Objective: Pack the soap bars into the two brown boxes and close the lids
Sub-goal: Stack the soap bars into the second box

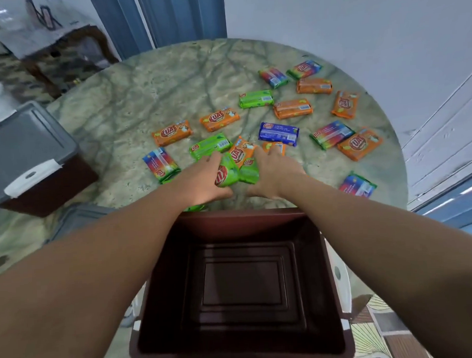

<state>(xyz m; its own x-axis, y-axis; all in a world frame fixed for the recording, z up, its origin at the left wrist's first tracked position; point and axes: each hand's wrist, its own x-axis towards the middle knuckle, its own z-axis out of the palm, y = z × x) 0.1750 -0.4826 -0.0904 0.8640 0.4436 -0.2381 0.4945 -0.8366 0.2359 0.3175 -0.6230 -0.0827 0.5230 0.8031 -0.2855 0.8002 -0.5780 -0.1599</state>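
The main risk here is that the small pile between the two hands slips apart when it is lifted. The left hand grips one green soap bar with curled fingers, and the right hand holds a second green bar against it, while an orange bar stands tilted between them. The wrappers look glossy and smooth, so I judge that a bar can slide out and fall on the table or beside the box, not inside. Also the fingers of the right hand lie over another orange bar, which may be dragged along.

The open brown box stands just in front of the person, near the table edge, and it holds no soap yet. The second brown box is at the left with its grey lid already on, so this lid must come off before packing there.

The other soap bars are flat rectangular packets in orange, green, blue and rainbow colours, scattered over the marble-like table, most of them to the right and well apart from the box
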